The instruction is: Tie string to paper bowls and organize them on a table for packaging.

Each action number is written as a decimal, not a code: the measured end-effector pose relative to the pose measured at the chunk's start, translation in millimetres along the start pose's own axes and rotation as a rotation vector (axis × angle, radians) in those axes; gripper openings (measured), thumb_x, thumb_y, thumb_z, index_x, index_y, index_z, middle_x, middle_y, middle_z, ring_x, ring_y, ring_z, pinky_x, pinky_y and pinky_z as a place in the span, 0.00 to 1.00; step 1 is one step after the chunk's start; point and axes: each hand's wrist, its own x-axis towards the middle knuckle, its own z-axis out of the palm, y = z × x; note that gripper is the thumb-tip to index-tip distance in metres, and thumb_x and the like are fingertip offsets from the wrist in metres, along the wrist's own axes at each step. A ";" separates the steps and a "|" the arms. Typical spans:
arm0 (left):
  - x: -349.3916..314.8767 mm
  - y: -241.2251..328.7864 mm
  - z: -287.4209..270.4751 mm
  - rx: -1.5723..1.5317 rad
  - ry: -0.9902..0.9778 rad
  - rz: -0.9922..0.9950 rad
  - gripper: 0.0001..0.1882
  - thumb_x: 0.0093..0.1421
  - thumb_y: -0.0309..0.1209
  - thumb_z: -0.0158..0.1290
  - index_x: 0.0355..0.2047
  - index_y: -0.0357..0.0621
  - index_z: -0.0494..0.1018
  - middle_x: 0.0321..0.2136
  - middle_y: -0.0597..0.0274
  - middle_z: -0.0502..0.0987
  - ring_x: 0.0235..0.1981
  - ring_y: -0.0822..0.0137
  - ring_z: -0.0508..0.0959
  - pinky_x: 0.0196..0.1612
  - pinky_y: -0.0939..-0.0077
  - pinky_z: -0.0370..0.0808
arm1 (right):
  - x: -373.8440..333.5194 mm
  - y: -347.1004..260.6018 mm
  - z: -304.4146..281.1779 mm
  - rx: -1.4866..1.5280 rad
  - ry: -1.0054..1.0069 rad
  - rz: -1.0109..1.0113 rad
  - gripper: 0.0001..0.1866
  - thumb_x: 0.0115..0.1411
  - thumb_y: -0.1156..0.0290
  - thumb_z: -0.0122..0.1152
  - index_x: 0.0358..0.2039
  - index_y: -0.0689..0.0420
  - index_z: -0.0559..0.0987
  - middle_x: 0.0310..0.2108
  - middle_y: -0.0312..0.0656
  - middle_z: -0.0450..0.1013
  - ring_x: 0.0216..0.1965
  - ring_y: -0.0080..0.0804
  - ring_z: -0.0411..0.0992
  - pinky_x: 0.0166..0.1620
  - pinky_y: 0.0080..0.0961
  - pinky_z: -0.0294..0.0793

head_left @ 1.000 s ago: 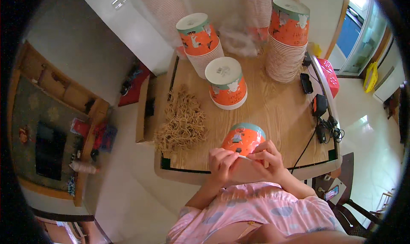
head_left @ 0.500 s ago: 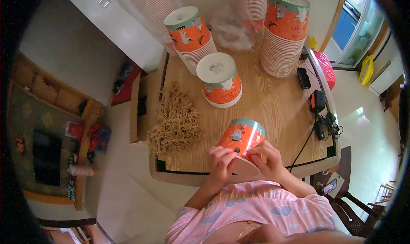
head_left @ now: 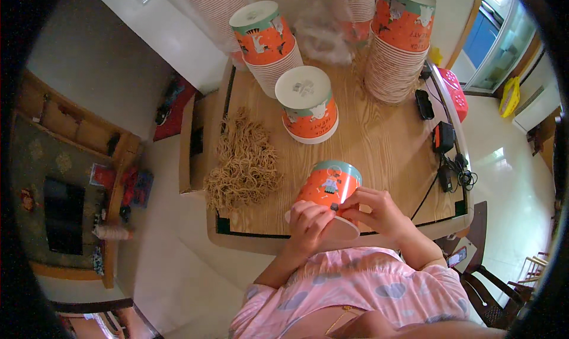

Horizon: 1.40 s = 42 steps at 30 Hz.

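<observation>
An orange paper bucket [head_left: 328, 185] with a green band at its base lies tilted at the near table edge, its white rim toward my body. My left hand [head_left: 309, 225] is closed on the rim side, fingers bent over the wall. My right hand [head_left: 378, 211] has its fingertips pinched together against the wall near the rim; whatever is between them is hidden. Left of the bucket lies a tangled pile of tan twine [head_left: 243, 170]. Behind it another bucket [head_left: 304, 105] of the same kind stands upside down.
Nested buckets stand in a stack [head_left: 267, 40] at the back left and a taller stack [head_left: 397, 48] at the back right. Clear plastic [head_left: 323, 42] lies between them. A black adapter [head_left: 443, 137] with coiled cables [head_left: 459, 172] and a black tray [head_left: 424, 105] line the right edge.
The held bucket has shifted slightly left and turned a little. My right hand has moved from the rim up along the wall, fingers now pinched; my left hand still grips the rim side.
</observation>
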 end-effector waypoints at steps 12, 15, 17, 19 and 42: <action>-7.4 -2.2 3.0 0.021 -0.024 -0.013 0.16 0.46 0.27 0.60 0.36 0.49 0.70 0.36 0.63 0.71 0.38 0.58 0.69 0.43 0.62 0.68 | -2.2 1.6 8.7 -0.017 0.049 0.131 0.06 0.51 0.78 0.59 0.31 0.62 0.74 0.28 0.42 0.73 0.28 0.29 0.74 0.32 0.23 0.73; -7.6 -3.1 4.3 0.039 -0.001 -0.023 0.16 0.46 0.27 0.59 0.36 0.50 0.70 0.36 0.63 0.71 0.38 0.58 0.70 0.42 0.62 0.68 | -3.9 5.2 11.9 0.073 0.121 0.149 0.04 0.52 0.79 0.59 0.29 0.63 0.73 0.28 0.42 0.73 0.29 0.28 0.73 0.34 0.22 0.72; -6.9 -1.9 3.3 0.040 0.006 -0.020 0.16 0.46 0.26 0.59 0.37 0.50 0.71 0.36 0.63 0.71 0.37 0.59 0.70 0.42 0.62 0.68 | -5.1 8.7 12.5 0.085 0.132 0.130 0.04 0.52 0.80 0.58 0.29 0.63 0.73 0.29 0.42 0.73 0.30 0.29 0.73 0.35 0.22 0.72; -3.9 -0.3 2.4 0.035 0.030 -0.015 0.18 0.42 0.25 0.59 0.36 0.46 0.72 0.35 0.62 0.71 0.37 0.59 0.70 0.39 0.64 0.70 | -5.0 7.4 12.4 0.095 0.143 0.111 0.04 0.52 0.80 0.58 0.29 0.63 0.73 0.29 0.42 0.72 0.31 0.29 0.73 0.36 0.21 0.72; 31.4 -35.5 -7.6 -0.057 0.087 -0.546 0.07 0.48 0.23 0.57 0.27 0.42 0.71 0.25 0.58 0.73 0.28 0.58 0.73 0.31 0.69 0.70 | -74.5 79.0 26.2 -0.366 -0.023 0.068 0.05 0.51 0.73 0.56 0.30 0.56 0.73 0.29 0.41 0.67 0.35 0.39 0.65 0.39 0.33 0.66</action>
